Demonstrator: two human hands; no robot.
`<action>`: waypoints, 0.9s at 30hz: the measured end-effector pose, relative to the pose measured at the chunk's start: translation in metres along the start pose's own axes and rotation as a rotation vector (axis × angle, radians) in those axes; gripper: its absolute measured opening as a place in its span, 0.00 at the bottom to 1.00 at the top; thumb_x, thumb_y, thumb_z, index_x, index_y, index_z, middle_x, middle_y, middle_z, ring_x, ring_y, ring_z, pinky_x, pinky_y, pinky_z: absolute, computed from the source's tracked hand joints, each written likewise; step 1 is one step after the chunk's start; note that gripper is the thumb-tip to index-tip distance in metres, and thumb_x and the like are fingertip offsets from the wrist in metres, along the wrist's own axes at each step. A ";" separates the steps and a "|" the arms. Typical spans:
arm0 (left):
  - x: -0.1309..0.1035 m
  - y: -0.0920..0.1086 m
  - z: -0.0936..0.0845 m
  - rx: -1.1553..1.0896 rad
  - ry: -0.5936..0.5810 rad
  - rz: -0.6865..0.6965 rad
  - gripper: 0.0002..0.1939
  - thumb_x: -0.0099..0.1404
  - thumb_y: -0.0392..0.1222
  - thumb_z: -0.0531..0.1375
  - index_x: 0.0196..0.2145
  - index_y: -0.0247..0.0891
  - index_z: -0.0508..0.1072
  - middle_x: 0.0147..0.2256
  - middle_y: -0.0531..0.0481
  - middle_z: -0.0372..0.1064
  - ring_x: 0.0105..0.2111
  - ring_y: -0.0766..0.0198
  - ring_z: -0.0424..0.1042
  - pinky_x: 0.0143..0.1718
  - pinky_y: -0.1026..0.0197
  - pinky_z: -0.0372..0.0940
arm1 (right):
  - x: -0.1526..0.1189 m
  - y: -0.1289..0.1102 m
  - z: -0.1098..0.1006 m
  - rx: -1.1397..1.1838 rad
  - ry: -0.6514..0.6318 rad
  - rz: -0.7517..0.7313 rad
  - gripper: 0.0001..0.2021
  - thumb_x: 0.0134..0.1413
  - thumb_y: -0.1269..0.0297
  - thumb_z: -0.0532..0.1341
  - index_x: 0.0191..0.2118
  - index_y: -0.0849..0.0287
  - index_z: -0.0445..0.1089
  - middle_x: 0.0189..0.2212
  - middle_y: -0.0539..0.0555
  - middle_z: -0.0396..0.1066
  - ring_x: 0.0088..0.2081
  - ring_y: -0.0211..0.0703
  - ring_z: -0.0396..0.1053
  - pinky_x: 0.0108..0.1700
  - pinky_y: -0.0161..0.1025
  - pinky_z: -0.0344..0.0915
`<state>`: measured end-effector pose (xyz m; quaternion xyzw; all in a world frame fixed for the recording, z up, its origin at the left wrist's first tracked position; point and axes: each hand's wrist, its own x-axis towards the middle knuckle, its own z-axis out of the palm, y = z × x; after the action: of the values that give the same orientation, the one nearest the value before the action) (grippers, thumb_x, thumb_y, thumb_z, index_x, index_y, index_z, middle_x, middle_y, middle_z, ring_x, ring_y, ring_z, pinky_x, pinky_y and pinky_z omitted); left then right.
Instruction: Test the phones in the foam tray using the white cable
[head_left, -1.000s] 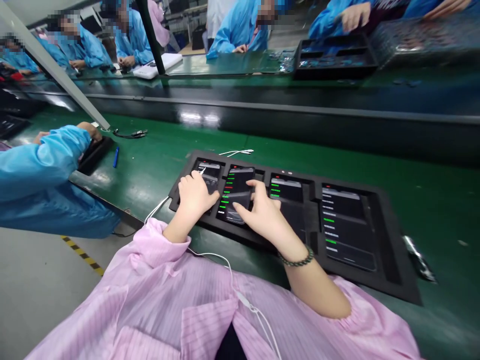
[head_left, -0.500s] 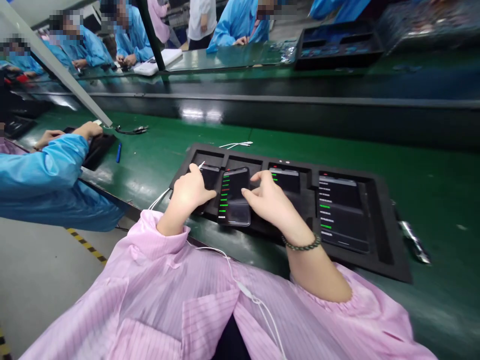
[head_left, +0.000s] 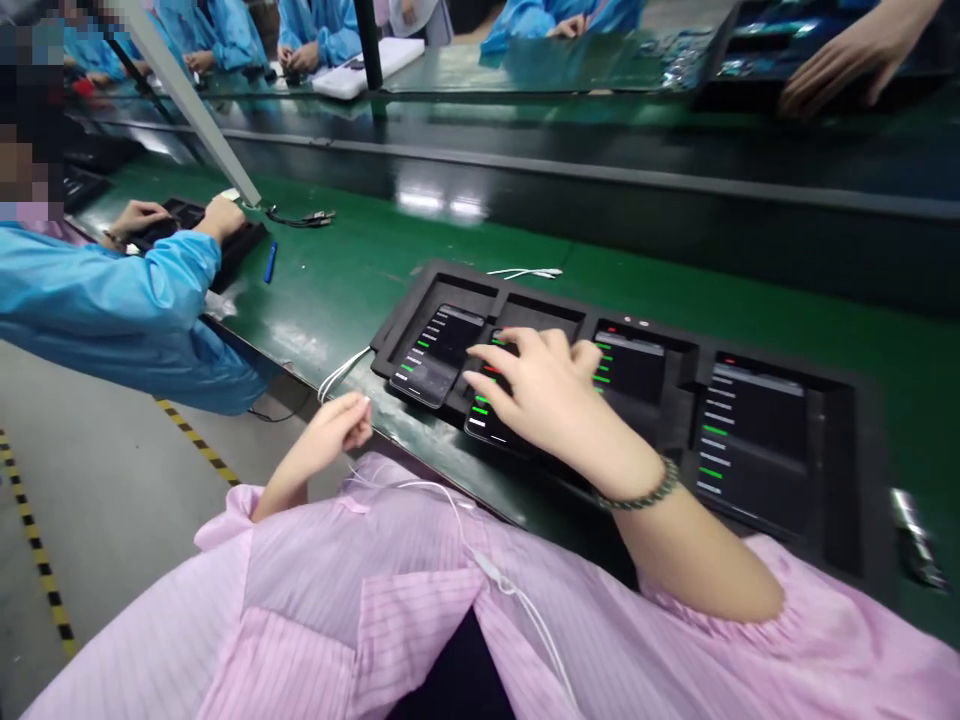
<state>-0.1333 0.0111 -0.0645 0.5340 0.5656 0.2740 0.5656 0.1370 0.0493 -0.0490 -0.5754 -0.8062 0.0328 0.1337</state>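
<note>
My left hand (head_left: 335, 436) is closed in a pinch off the table's front edge, a small white tip showing at the fingers. A thin white cable (head_left: 420, 485) runs from below it across the pink striped coat. My right hand (head_left: 544, 385) reaches over the second smartphone (head_left: 487, 428), fingers apart and curved; whether they touch the screen I cannot tell. To its left lies another lit smartphone (head_left: 439, 350), tilted in the black tray (head_left: 862, 440). A third smartphone (head_left: 637, 375) is partly behind my right hand. The fourth smartphone (head_left: 754, 440) lies at the right, showing white and green text lines.
White cables (head_left: 525, 272) lie behind the tray, and more white cable (head_left: 341, 370) hangs at its left. A co-worker's blue sleeve (head_left: 105, 290) is at the left, near a blue pen-like tool (head_left: 270, 262). Another person's hand (head_left: 855, 60) reaches in at the top right.
My left hand has drawn back from the leftmost phone to off the table edge. My right hand has moved over the second phone, which now sits lower. The view has shifted.
</note>
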 end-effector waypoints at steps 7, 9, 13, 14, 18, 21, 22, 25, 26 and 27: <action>0.010 -0.027 0.035 -0.171 -0.165 -0.106 0.30 0.59 0.74 0.55 0.32 0.42 0.58 0.12 0.60 0.61 0.10 0.73 0.50 0.15 0.68 0.45 | 0.003 -0.026 0.019 -0.069 -0.104 -0.121 0.20 0.70 0.53 0.52 0.56 0.52 0.75 0.63 0.66 0.62 0.56 0.65 0.59 0.53 0.64 0.58; 0.014 -0.028 0.037 -0.206 -0.160 -0.098 0.31 0.59 0.75 0.55 0.31 0.42 0.58 0.12 0.60 0.60 0.10 0.73 0.50 0.15 0.68 0.46 | -0.001 -0.030 0.015 -0.072 -0.120 -0.120 0.19 0.70 0.53 0.53 0.56 0.52 0.75 0.64 0.66 0.61 0.57 0.66 0.59 0.53 0.64 0.58; 0.019 -0.029 0.035 -0.271 -0.132 -0.071 0.28 0.60 0.69 0.59 0.31 0.40 0.61 0.16 0.55 0.68 0.14 0.71 0.62 0.19 0.68 0.56 | -0.002 -0.031 0.009 -0.080 -0.152 -0.116 0.19 0.70 0.53 0.53 0.55 0.52 0.76 0.64 0.67 0.60 0.57 0.67 0.59 0.53 0.67 0.57; 0.019 -0.029 0.034 -0.283 -0.127 -0.066 0.27 0.61 0.68 0.60 0.32 0.39 0.61 0.17 0.54 0.70 0.14 0.70 0.64 0.20 0.67 0.58 | 0.000 -0.030 0.009 -0.078 -0.153 -0.125 0.19 0.70 0.52 0.53 0.55 0.52 0.76 0.64 0.67 0.60 0.57 0.68 0.59 0.53 0.68 0.57; 0.018 -0.033 0.032 -0.313 -0.133 -0.060 0.25 0.63 0.65 0.60 0.34 0.39 0.62 0.19 0.52 0.73 0.17 0.68 0.69 0.23 0.66 0.63 | 0.015 -0.016 0.009 -0.073 -0.139 -0.131 0.21 0.69 0.51 0.52 0.58 0.51 0.73 0.65 0.65 0.59 0.58 0.69 0.57 0.54 0.71 0.55; 0.020 -0.034 0.033 -0.333 -0.169 -0.077 0.23 0.66 0.63 0.59 0.34 0.39 0.61 0.18 0.53 0.72 0.16 0.67 0.68 0.23 0.66 0.62 | 0.041 0.006 0.016 -0.055 -0.136 -0.091 0.23 0.68 0.49 0.51 0.58 0.50 0.73 0.64 0.64 0.61 0.58 0.71 0.57 0.52 0.72 0.54; 0.021 -0.034 0.033 -0.336 -0.171 -0.080 0.22 0.67 0.61 0.58 0.33 0.39 0.61 0.17 0.54 0.71 0.15 0.67 0.68 0.22 0.66 0.62 | 0.052 0.014 0.019 -0.042 -0.139 -0.078 0.24 0.68 0.47 0.50 0.58 0.51 0.73 0.62 0.64 0.63 0.57 0.71 0.57 0.51 0.72 0.54; 0.026 -0.032 0.032 -0.327 -0.153 -0.068 0.18 0.69 0.55 0.57 0.31 0.39 0.62 0.16 0.54 0.69 0.15 0.69 0.67 0.22 0.68 0.61 | 0.084 0.035 0.031 -0.012 -0.169 -0.042 0.26 0.66 0.46 0.50 0.56 0.56 0.73 0.57 0.67 0.67 0.55 0.74 0.58 0.50 0.73 0.53; 0.028 -0.031 0.032 -0.322 -0.142 -0.058 0.17 0.70 0.54 0.57 0.30 0.39 0.62 0.16 0.54 0.69 0.15 0.69 0.67 0.22 0.68 0.61 | 0.092 0.040 0.035 -0.011 -0.183 -0.030 0.26 0.65 0.46 0.50 0.55 0.58 0.73 0.55 0.68 0.69 0.55 0.74 0.59 0.50 0.74 0.53; 0.030 -0.030 0.031 -0.315 -0.130 -0.047 0.17 0.70 0.52 0.56 0.30 0.39 0.62 0.15 0.54 0.69 0.15 0.69 0.67 0.22 0.68 0.61 | 0.099 0.043 0.039 -0.013 -0.194 -0.021 0.26 0.65 0.46 0.50 0.53 0.59 0.73 0.53 0.69 0.70 0.55 0.74 0.60 0.51 0.75 0.52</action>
<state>-0.1069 0.0209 -0.1085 0.4421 0.4902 0.3107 0.6839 0.1364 0.1601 -0.0775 -0.5621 -0.8214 0.0818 0.0516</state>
